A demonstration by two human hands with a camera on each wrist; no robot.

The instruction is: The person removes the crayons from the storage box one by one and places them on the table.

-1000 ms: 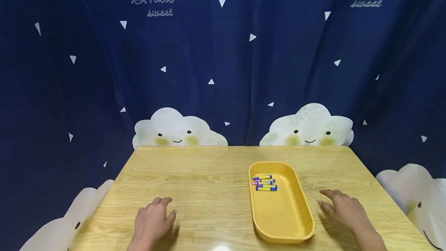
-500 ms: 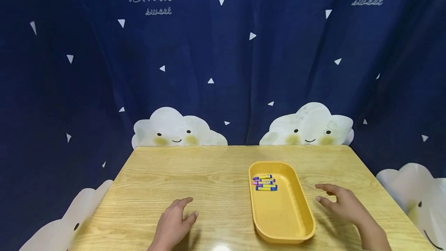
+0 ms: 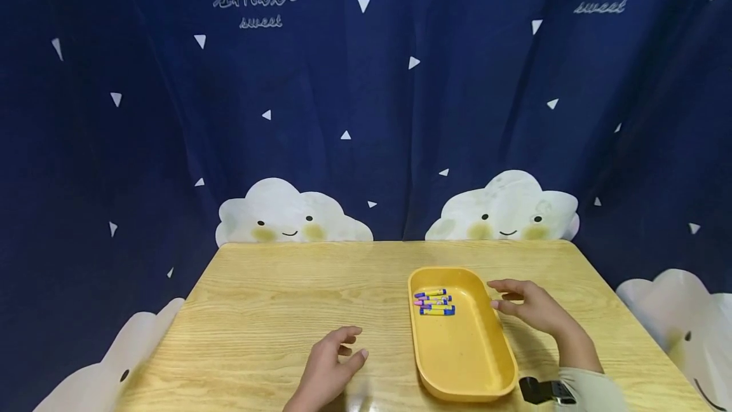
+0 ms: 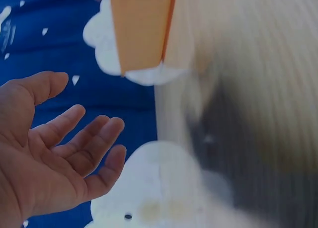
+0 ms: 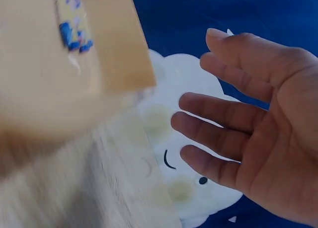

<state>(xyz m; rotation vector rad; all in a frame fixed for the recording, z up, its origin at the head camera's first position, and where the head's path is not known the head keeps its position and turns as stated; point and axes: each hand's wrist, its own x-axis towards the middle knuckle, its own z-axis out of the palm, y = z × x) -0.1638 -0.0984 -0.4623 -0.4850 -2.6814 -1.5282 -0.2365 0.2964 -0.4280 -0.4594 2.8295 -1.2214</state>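
Note:
A yellow plastic tray (image 3: 466,361) lies on the right half of the table. Several crayons (image 3: 436,303) in yellow and blue wrappers, one with a pink tip, lie together at its far left corner. My right hand (image 3: 528,304) hovers beside the tray's right rim, fingers relaxed and nothing in them; whether the fingertips touch the rim I cannot tell. To the left of the tray, my left hand (image 3: 327,364) is held above the table with loosely bent, bare fingers. In the left wrist view the left palm (image 4: 49,168) faces the tray's side (image 4: 141,32), apart from it.
The wooden table (image 3: 274,297) runs back to a dark blue curtain (image 3: 309,94) printed with clouds and triangles. A dark wrist device (image 3: 546,391) sits at the right forearm, beside a pale sleeve (image 3: 589,390).
My left hand has moved right across the table toward the tray. My right hand has moved left and farther forward, up to the tray's right rim. Tray and crayons stay put.

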